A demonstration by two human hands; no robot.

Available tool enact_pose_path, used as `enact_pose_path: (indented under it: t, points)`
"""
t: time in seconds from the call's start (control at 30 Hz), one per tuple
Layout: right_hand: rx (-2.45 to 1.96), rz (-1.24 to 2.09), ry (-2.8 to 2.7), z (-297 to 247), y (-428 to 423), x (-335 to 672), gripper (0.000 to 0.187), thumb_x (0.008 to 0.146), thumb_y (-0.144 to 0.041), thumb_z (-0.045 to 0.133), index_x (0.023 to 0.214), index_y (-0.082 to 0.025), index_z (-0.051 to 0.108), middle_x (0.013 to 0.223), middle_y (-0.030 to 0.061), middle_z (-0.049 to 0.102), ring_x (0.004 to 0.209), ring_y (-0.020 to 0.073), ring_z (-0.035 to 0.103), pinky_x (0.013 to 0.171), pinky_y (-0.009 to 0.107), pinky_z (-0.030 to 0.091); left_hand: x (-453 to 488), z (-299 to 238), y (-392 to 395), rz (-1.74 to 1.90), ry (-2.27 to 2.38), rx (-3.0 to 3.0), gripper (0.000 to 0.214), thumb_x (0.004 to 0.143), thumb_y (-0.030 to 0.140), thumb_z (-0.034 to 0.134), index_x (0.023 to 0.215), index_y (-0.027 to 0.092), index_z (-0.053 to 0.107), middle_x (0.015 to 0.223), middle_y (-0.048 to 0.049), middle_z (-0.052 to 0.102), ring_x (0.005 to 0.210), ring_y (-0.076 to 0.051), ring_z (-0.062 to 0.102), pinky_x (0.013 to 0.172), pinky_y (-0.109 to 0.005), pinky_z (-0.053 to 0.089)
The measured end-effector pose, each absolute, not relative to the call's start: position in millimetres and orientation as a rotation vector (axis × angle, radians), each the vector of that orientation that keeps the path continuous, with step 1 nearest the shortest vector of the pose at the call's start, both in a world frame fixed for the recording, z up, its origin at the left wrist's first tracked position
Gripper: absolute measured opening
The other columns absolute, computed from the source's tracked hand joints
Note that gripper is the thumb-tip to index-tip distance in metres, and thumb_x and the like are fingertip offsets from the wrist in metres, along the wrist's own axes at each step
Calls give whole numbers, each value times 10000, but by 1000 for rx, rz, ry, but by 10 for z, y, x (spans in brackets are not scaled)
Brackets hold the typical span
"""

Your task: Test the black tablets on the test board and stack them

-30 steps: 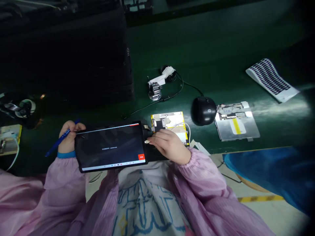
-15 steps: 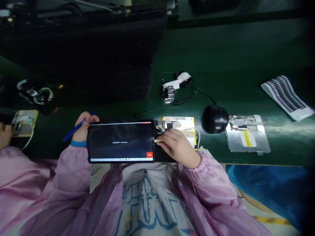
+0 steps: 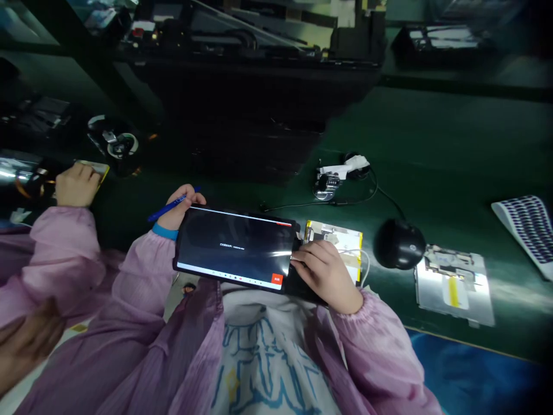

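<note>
A tablet with a dark lit screen, a line of small text and a red box in its corner is held at the bench's front edge. My left hand is closed round its left edge and also grips a blue pen, which points out to the left. At the tablet's right edge, the fingers of my right hand are pinched on a small cable plug, mostly hidden by the fingertips. Behind that hand lies an opened device with a white, yellow-edged battery, and a white cable loops beside it.
Right of me on the green bench are a black round-topped device, a silver metal panel and a label sheet. A tally counter sits behind the tablet. At left, a co-worker's hand touches a yellow-edged part; another person's hand is lower left.
The view has shifted, and the tablet now slants down to the right. The co-worker's hand has come over the yellow-edged part, and another hand has appeared lower left. Both my hands keep their holds.
</note>
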State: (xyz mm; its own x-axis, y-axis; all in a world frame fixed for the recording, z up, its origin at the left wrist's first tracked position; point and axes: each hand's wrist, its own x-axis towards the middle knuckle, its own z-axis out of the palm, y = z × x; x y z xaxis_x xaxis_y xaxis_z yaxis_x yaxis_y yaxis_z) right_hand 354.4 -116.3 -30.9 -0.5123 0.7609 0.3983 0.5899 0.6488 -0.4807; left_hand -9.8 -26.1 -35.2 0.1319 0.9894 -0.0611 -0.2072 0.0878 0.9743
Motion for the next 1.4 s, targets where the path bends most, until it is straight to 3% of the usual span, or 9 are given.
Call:
enact_pose_path:
  t: [0.4, 0.63, 1.17, 1.27, 1.4]
  points:
    - [-983, 432, -2331, -286, -1086, 3465, 127, 794, -70, 541, 786, -191, 578, 823, 58, 659, 795, 203, 541, 723, 344, 428, -115, -345, -252, 1133, 963, 1026, 526, 587, 491, 847, 715, 166, 453, 747, -38, 664, 557, -122, 585, 491, -198, 453]
    - [-949, 501, -2394, -240, -1024, 3441, 174, 745, -53, 492, 688, -216, 475, 721, 41, 567, 709, 193, 488, 667, 322, 437, -156, -390, -225, 1088, 934, 1026, 556, 564, 509, 851, 707, 173, 431, 754, -38, 664, 537, -128, 587, 459, -199, 433]
    - [-903, 597, -2380, -236, -1073, 3428, 170, 812, -109, 471, 698, -223, 420, 686, 14, 496, 621, 162, 513, 547, 284, 453, -151, -443, -359, 1086, 951, 1104, 588, 582, 558, 828, 719, 185, 396, 745, -33, 619, 615, -121, 537, 569, -240, 329]
    - [-920, 600, -2372, -249, -1088, 3445, 156, 837, -133, 478, 713, -225, 459, 723, 28, 544, 622, 167, 557, 547, 293, 482, -151, -454, -360, 1093, 945, 1088, 591, 577, 562, 828, 721, 185, 396, 744, -30, 616, 617, -122, 535, 570, -241, 326]
    - [-920, 570, -2322, -303, -1137, 3509, 76, 906, -178, 493, 886, -225, 549, 850, 64, 643, 750, 200, 660, 641, 321, 554, -144, -437, -374, 1099, 959, 1092, 591, 575, 571, 826, 720, 183, 404, 748, -33, 613, 637, -128, 538, 584, -246, 333]
